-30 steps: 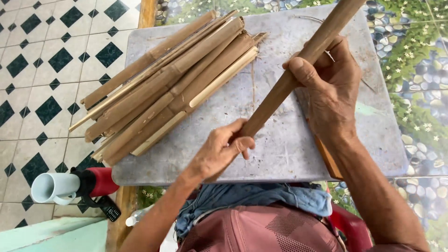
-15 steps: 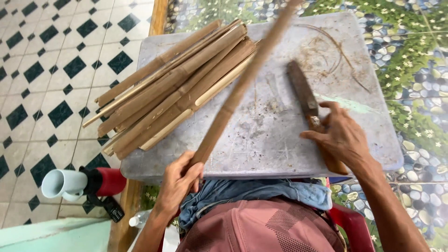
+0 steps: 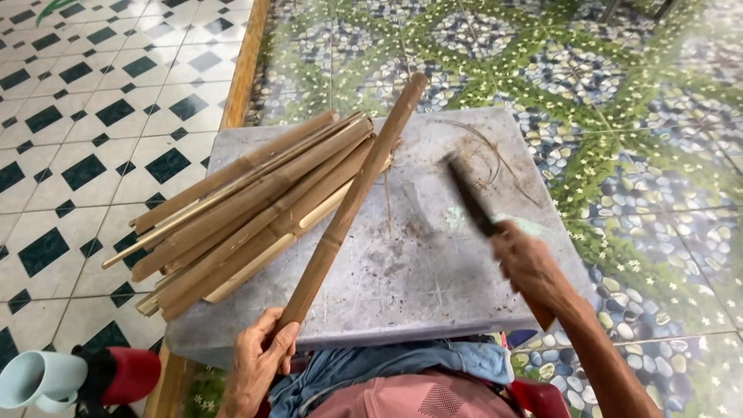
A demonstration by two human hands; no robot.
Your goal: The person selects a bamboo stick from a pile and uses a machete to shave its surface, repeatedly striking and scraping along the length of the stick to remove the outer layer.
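Grey stone slab point(image 3: 433, 279) serves as work surface, scratched & dusty, set over floor w/ pebble-and-flower tiles on right, black-and-white diamond tiles on left. Bundle of split bamboo strips point(image 3: 248, 213) lies diagonally across slab's left part, lower ends sticking out past left edge. A few thin curled fibres point(image 3: 495, 159) lie near far right corner. Faint green smear point(image 3: 534, 226) on the slab by its right edge

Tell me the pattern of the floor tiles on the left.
White floor tiles with dark green diamonds; head view.
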